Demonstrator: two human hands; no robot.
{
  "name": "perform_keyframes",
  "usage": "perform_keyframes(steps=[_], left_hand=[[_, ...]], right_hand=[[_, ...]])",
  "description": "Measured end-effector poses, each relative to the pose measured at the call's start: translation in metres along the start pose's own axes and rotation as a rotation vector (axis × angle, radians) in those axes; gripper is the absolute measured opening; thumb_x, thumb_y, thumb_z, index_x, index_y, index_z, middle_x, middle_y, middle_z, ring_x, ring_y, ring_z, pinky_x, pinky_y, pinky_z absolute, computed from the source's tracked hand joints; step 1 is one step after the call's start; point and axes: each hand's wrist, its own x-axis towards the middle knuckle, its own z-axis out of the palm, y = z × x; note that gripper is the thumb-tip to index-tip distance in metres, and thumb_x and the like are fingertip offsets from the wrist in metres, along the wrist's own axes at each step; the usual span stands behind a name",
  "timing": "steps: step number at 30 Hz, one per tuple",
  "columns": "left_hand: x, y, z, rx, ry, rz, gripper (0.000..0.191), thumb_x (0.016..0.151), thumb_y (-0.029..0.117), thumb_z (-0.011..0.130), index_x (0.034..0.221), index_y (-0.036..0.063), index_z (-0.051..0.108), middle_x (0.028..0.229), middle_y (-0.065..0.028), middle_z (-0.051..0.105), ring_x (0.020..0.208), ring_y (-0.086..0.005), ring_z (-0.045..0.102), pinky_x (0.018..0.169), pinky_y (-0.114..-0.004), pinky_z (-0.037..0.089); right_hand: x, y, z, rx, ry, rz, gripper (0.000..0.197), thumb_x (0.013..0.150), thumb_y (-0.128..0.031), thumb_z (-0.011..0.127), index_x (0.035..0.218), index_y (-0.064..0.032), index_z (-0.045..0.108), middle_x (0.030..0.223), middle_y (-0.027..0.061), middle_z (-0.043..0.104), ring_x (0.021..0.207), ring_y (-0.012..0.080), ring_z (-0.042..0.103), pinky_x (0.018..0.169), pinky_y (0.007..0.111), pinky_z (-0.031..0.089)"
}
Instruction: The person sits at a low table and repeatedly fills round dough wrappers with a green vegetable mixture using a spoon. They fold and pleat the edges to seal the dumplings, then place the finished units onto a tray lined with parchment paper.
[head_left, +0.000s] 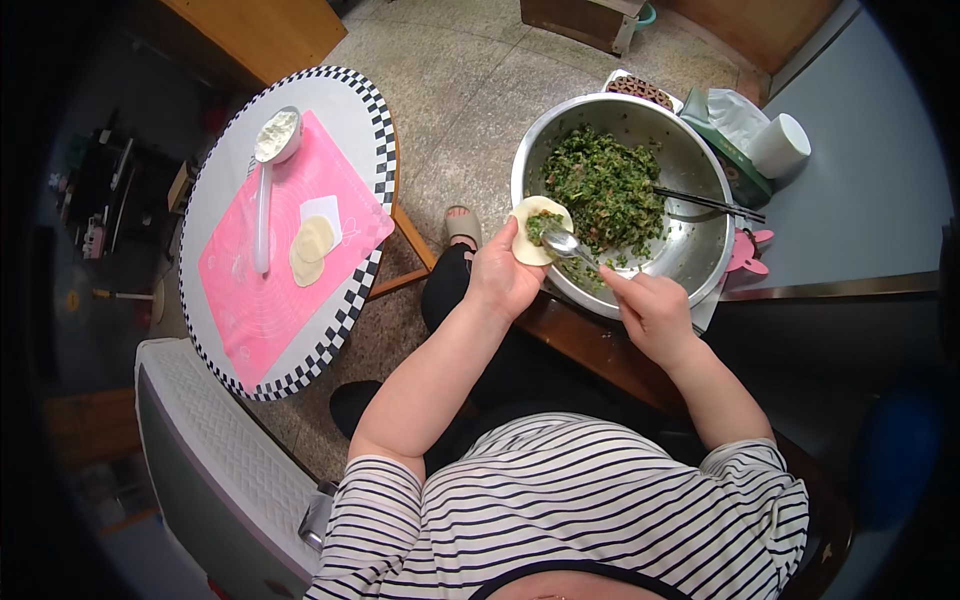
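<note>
On my left hand (504, 271) lies a round dough wrapper (531, 253), its edge under my thumb. A small heap of green filling (541, 223) sits on the wrapper. My right hand (654, 315) grips the handle of a metal spoon (562, 241), whose bowl rests at the filling. Both hands are at the near left rim of a large stainless steel bowl (694, 236). Chopped green filling mixed with bits of meat (604, 180) fills much of that bowl. A pair of dark chopsticks (709, 203) leans over its right rim.
Left stands a round table (214, 176) with a checkered border. On its pink mat (232, 300) are dough wrappers (309, 251), a rolling pin (262, 217) and a bowl of flour (294, 146). Beyond the steel bowl are a paper roll (784, 146) and a green tissue pack (724, 154).
</note>
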Motion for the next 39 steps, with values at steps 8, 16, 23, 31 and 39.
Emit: perform_keyframes(steps=[8,16,23,31,39], left_hand=[[-0.004,0.018,-0.005,-0.004,0.052,0.132,0.042,0.103,0.027,0.03,0.134,0.001,0.04,0.137,-0.0164,0.046,0.126,-0.0335,0.046,0.107,-0.048,0.039],[-0.009,0.024,-0.016,-0.042,0.058,0.162,0.042,0.102,0.026,0.031,0.133,0.0004,0.043,0.135,-0.0163,0.048,0.125,-0.0331,0.047,0.107,-0.048,0.039],[-0.012,0.022,-0.014,-0.053,0.036,0.138,0.042,0.102,0.026,0.031,0.134,0.0004,0.041,0.136,-0.0165,0.047,0.126,-0.0334,0.046,0.107,-0.048,0.038],[-0.016,0.016,-0.007,-0.008,0.002,0.117,0.043,0.102,0.025,0.029,0.137,0.0006,0.037,0.138,-0.0168,0.044,0.127,-0.0342,0.044,0.108,-0.049,0.038],[-0.005,0.0,-0.001,-0.026,-0.159,0.013,0.042,0.103,0.028,0.028,0.134,0.0001,0.039,0.133,-0.0161,0.048,0.123,-0.0296,0.048,0.106,-0.045,0.04]], right_hand=[[0.008,0.029,0.027,-0.022,-0.073,0.404,0.023,0.086,-0.01,0.053,0.104,-0.0091,0.068,0.082,0.0161,0.067,0.076,0.0339,0.065,0.068,0.045,0.051],[0.012,0.02,0.036,0.027,-0.285,0.434,0.026,0.083,-0.009,0.054,0.105,-0.0072,0.067,0.08,0.0171,0.067,0.073,0.0337,0.065,0.069,0.043,0.052],[0.024,0.027,0.027,0.87,-0.397,0.891,0.03,0.088,-0.008,0.052,0.114,0.0024,0.062,0.064,0.0046,0.059,0.05,0.0091,0.052,0.047,0.024,0.041],[0.028,0.03,0.018,1.125,-0.16,0.879,0.033,0.092,-0.008,0.05,0.122,0.0042,0.056,0.063,-0.001,0.052,0.049,0.0039,0.041,0.042,0.019,0.03],[0.02,0.0,0.014,0.204,0.102,0.126,0.038,0.082,0.001,0.058,0.119,-0.0076,0.062,0.07,0.006,0.056,0.06,0.0207,0.058,0.054,0.032,0.046]])
